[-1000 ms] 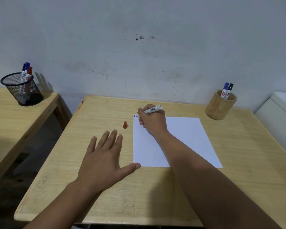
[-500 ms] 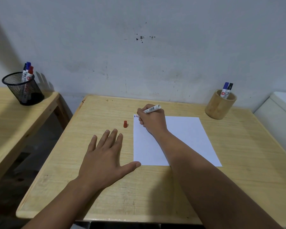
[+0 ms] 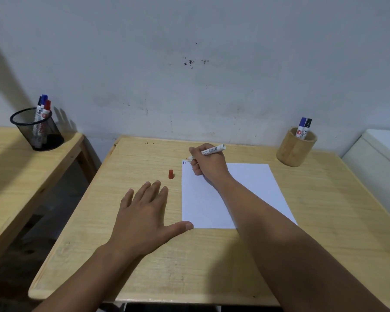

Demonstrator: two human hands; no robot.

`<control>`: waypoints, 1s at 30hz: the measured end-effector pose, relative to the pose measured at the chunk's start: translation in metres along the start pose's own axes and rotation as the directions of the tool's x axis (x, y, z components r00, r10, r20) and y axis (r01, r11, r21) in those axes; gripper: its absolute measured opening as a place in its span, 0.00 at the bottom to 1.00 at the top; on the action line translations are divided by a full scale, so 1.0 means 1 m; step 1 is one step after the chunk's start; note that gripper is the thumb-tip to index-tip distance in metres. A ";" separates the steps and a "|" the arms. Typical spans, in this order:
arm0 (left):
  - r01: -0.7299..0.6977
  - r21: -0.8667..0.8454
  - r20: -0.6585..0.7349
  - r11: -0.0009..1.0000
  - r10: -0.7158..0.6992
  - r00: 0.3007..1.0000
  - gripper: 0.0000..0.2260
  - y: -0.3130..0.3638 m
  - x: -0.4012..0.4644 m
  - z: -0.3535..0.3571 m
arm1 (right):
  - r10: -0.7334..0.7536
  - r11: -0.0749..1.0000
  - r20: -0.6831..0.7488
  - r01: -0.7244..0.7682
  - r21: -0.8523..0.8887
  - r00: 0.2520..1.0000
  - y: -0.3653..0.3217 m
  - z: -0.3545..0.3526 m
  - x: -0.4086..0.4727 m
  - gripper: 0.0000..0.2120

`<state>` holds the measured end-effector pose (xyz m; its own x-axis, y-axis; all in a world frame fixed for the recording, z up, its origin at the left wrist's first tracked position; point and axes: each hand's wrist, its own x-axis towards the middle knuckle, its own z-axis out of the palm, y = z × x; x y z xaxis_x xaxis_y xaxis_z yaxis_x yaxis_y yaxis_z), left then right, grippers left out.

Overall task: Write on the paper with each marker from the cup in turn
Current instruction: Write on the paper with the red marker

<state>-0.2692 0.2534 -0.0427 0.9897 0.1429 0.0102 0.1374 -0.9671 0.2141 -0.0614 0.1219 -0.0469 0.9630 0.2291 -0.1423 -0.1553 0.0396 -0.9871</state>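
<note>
A white sheet of paper [image 3: 252, 188] lies on the wooden table [image 3: 324, 221]. My right hand [image 3: 208, 164] grips an uncapped white marker [image 3: 212, 150], its tip at the paper's far left corner beside a small blue mark. The marker's red cap [image 3: 171, 174] stands on the table left of the paper. My left hand [image 3: 142, 219] rests flat with fingers spread, its thumb touching the paper's near left corner. A wooden cup [image 3: 296, 148] at the far right holds a blue-capped and a black-capped marker [image 3: 303, 129].
A black mesh cup [image 3: 37, 134] with several markers stands on a second wooden table [image 3: 14, 176] to the left, across a gap. A white box-like object [image 3: 383, 154] borders the table on the right. A grey wall runs behind.
The view shifted slightly. Both hands stay almost where they were; the marker tip remains at the paper's far left corner.
</note>
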 end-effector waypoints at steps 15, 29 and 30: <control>0.102 -0.327 -0.185 0.939 -0.169 0.968 0.06 -0.001 0.101 -0.010 | -0.049 0.993 0.181 0.067 -0.093 0.982 -0.086 -0.062 -0.046 0.20; 0.035 -0.978 -0.007 0.206 -0.199 0.980 0.08 0.070 0.119 -0.086 | -0.145 0.889 0.269 0.245 -0.386 0.952 -0.070 -0.103 -0.067 0.07; 0.030 -0.977 -0.011 0.213 -0.190 0.982 0.08 0.075 0.121 -0.087 | -0.158 0.893 0.263 0.251 -0.374 0.952 -0.072 -0.104 -0.067 0.07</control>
<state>-0.1426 0.2165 0.0597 0.9451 0.3262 -0.0196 0.0194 0.0041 0.9998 -0.0923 0.0020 0.0256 0.8831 0.4674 0.0396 0.1856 -0.2707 -0.9446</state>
